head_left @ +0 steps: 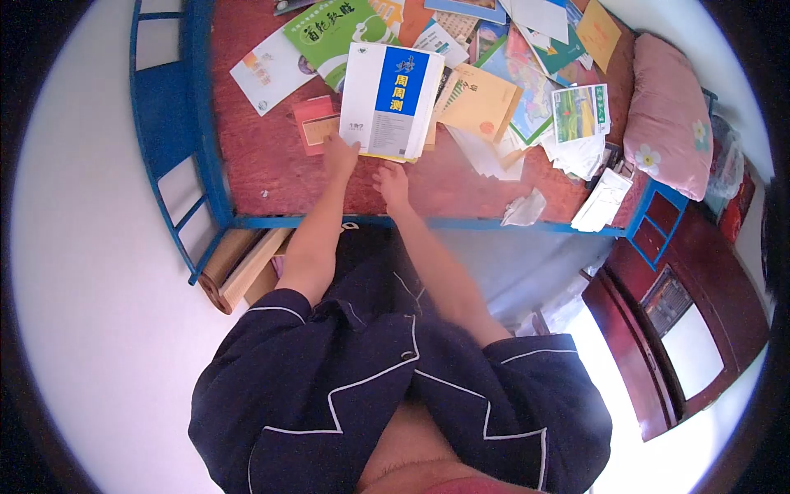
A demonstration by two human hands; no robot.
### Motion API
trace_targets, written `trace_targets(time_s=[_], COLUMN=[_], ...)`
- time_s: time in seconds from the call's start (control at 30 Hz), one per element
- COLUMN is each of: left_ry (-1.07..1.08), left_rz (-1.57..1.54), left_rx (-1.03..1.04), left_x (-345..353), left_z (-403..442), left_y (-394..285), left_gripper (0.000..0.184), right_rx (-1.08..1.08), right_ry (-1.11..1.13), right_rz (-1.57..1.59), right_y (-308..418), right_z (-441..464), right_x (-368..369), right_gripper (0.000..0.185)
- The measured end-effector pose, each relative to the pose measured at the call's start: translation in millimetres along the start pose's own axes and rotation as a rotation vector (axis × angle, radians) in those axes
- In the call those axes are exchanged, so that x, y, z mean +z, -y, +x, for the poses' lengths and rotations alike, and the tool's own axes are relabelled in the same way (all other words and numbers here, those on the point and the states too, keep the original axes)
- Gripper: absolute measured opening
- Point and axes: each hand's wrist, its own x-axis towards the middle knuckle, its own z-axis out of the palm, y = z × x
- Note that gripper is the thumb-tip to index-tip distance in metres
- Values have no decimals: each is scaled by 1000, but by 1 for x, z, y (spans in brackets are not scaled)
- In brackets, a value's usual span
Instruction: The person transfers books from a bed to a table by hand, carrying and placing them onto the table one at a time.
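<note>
A stack of books lies on the red-brown board, with a white and blue workbook (388,103) on top; yellow and white page edges show beneath it. At its lower left corner is my left hand (340,154), its thumb on the workbook's edge and its fingers closed there. My right hand (391,183) is just below the bottom edge of the stack, fingers loosely bent and apart, with nothing seen in them. Partly beside my left hand lies a red booklet (315,111) with a tan card (319,129) on it.
Around the stack lie a green book (329,37), a white book (262,72), a tan book (481,103), a map sheet (527,90) and loose papers (576,156). A pink pillow (671,115) rests at the right. Blue metal rails (169,90) edge the bed.
</note>
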Motion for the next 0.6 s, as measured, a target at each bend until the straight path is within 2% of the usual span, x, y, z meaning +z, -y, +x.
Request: trace_targets(time_s=[0.07, 0.13, 0.17, 0.23, 0.3, 0.4, 0.43, 0.5, 0.53, 0.57, 0.6], left_ry=[-23, -61, -76, -14, -13, -40, -49, -62, -68, -84, -165], left_rz=[31, -13, -13, -176, -237, -413, -468, -513, -502, -501, -454], left_rx=[-33, 72, 78, 156, 165, 138, 121, 126, 152, 162, 257], left_x=[-8, -16, -19, -16, -16, -38, -43, -44, -40, -36, -32], left_z=[-11, -9, -9, -15, -20, -44, -53, -65, -66, -72, -79], left_y=[-5, -9, -11, -10, -12, -27, -26, -6, 12, 31, 52], left_gripper=[54, 41, 41, 29, 27, 24, 24, 24, 23, 23, 23], right_rx=[14, 35, 51, 63, 86, -33, -291, -342, -361, -322, -279], right_ry=[19, -4, -25, -24, -28, -32, -120, -252, -245, -280, -312], right_rz=[120, 99, 76, 109, 136, 120, -326, -497, -490, -337, -182], right_y=[2, -7, -10, -5, -6, -17, -39, -13, 1, 10, 13], right_z=[-8, -2, 3, -2, -10, 2, 24, -2, -16, -29, -37], right_x=[-5, -12, -14, -17, -28, -51, -68, -75, -74, -74, -73], right_gripper=[30, 29, 29, 27, 25, 25, 27, 35, 35, 36, 37])
